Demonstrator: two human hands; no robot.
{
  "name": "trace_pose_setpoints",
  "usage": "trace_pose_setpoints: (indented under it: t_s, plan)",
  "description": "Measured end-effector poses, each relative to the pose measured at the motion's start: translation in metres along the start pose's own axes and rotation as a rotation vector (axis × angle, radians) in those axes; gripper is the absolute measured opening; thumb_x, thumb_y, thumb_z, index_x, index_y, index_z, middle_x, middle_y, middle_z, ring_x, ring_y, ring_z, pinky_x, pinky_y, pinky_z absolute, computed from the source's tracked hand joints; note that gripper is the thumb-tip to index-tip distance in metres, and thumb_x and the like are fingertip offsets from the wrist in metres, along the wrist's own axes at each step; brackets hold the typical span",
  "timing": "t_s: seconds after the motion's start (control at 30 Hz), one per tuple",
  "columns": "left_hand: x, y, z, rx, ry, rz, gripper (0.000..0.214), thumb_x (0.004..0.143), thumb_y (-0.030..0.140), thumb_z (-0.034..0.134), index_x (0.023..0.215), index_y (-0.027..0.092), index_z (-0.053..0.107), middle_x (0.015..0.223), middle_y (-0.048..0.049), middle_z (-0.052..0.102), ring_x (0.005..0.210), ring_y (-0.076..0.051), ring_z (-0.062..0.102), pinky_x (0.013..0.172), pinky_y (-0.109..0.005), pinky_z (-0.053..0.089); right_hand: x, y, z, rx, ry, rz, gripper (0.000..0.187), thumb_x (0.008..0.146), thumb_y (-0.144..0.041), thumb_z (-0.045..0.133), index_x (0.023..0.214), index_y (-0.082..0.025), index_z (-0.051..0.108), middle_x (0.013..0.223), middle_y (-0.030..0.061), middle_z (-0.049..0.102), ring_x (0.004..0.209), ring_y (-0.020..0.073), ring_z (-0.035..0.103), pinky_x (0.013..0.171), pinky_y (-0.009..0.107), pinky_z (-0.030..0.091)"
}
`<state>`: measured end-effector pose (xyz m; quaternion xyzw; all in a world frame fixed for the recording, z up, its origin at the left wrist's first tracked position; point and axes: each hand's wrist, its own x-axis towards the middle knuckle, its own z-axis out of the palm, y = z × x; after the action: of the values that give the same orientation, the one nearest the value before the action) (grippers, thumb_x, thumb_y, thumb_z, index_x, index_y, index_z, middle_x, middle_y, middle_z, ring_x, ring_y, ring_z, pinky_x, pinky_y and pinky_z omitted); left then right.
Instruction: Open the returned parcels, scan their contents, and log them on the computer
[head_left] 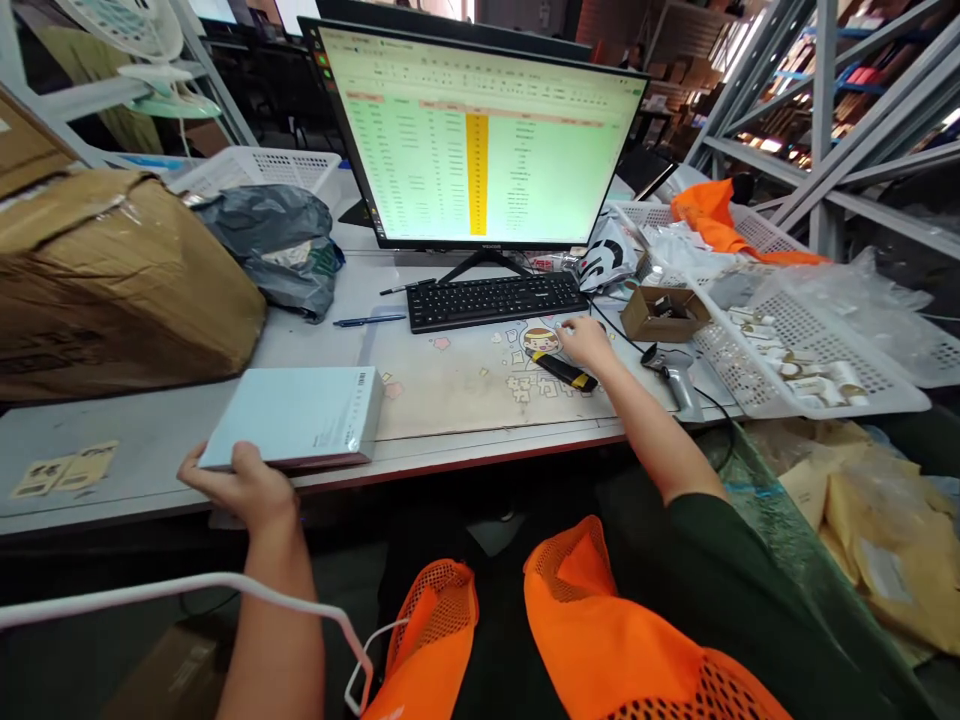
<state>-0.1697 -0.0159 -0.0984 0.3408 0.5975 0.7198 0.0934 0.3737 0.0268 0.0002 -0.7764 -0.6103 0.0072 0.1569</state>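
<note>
Here, the pale blue box [296,415] lies flat at the desk's near edge, and the left hand [240,485] clamps its near corner, thumb on top. Well off to its right, the right hand [586,340] rests curled over a mouse, barely visible, with a black-and-yellow marker [562,370] just beside it.

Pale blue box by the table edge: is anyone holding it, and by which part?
Yes. The left hand grips the pale blue box at its near left corner. The right hand rests by the keyboard.
</note>
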Motion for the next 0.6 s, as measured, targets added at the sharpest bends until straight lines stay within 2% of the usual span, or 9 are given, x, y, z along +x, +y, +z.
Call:
trace_pose_setpoints:
  t_s: [0.07, 0.13, 0.23, 0.33, 0.5, 0.6]
  plan:
    - [0.002, 0.001, 0.0, 0.055, -0.008, -0.031, 0.045, 0.07, 0.031, 0.057, 0.112, 0.023, 0.042, 0.113, -0.0069, 0.053, 0.106, -0.024, 0.06, 0.111, -0.047, 0.049, 0.031, -0.023, 0.018, -0.031, 0.045, -0.023, 0.047, 0.103, -0.038, 0.05, 0.137, -0.012, 0.07, 0.14, 0.0209, 0.064, 0.131, 0.0346, 0.057, 0.11, 0.043, 0.045]
    - [0.002, 0.003, -0.004, 0.095, -0.007, -0.04, 0.044, 0.071, 0.03, 0.058, 0.112, 0.023, 0.044, 0.113, -0.0069, 0.054, 0.107, -0.024, 0.06, 0.112, -0.047, 0.047, 0.052, -0.031, 0.03, -0.059, 0.096, -0.054, 0.049, 0.102, -0.037, 0.051, 0.14, -0.012, 0.069, 0.148, 0.0228, 0.058, 0.142, 0.0385, 0.046, 0.115, 0.05, 0.041]
    - [0.001, 0.004, -0.012, 0.08, -0.013, -0.06, 0.044, 0.072, 0.029, 0.06, 0.114, 0.023, 0.046, 0.113, -0.0067, 0.056, 0.106, -0.023, 0.059, 0.114, -0.046, 0.045, 0.065, -0.027, 0.045, -0.078, 0.104, -0.129, 0.048, 0.101, -0.039, 0.053, 0.136, -0.012, 0.072, 0.159, 0.023, 0.048, 0.154, 0.0415, 0.03, 0.122, 0.06, 0.031]
    - [0.0, 0.003, -0.013, 0.017, -0.008, -0.084, 0.046, 0.073, 0.028, 0.061, 0.116, 0.021, 0.047, 0.114, -0.0073, 0.058, 0.104, -0.022, 0.059, 0.113, -0.044, 0.046, 0.067, -0.018, 0.055, -0.061, 0.096, -0.151, 0.05, 0.101, -0.041, 0.053, 0.138, -0.013, 0.07, 0.166, 0.0217, 0.041, 0.157, 0.0426, 0.024, 0.124, 0.068, 0.023]
    - [0.004, 0.005, -0.002, -0.126, 0.039, -0.166, 0.051, 0.068, 0.026, 0.067, 0.116, 0.02, 0.05, 0.115, -0.0084, 0.062, 0.104, -0.02, 0.06, 0.113, -0.042, 0.046, 0.068, -0.011, 0.06, 0.037, 0.063, -0.167, 0.056, 0.101, -0.041, 0.049, 0.149, -0.015, 0.061, 0.166, 0.0201, 0.043, 0.158, 0.0409, 0.026, 0.124, 0.074, 0.021]
    - [0.006, 0.01, -0.011, -0.21, 0.088, -0.243, 0.057, 0.06, 0.026, 0.07, 0.114, 0.02, 0.051, 0.111, -0.0067, 0.062, 0.1, -0.02, 0.063, 0.11, -0.046, 0.05, 0.069, -0.011, 0.059, 0.093, 0.016, -0.205, 0.061, 0.1, -0.038, 0.048, 0.155, -0.013, 0.054, 0.164, 0.0214, 0.046, 0.155, 0.0361, 0.035, 0.125, 0.07, 0.026]
